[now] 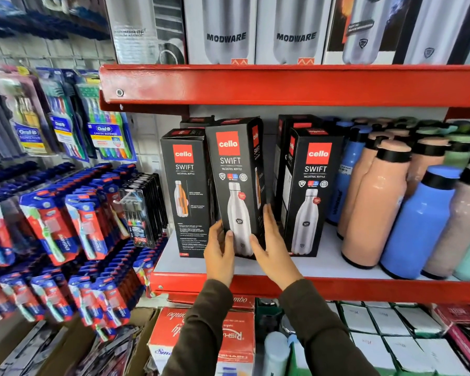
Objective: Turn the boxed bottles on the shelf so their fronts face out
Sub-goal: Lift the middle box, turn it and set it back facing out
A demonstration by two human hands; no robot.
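Three black Cello Swift boxed bottles stand on the red-edged shelf (323, 263) — the left box (186, 191) upright showing a text-heavy panel, the middle box (235, 169) tilted with its bottle-picture front outward, the right box (310, 191) upright, front out.

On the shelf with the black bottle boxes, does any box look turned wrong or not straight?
Yes. The left box shows its text-and-diagram panel, not the large bottle picture seen on the right box. The middle box, held by the left hand and right hand, leans tilted.
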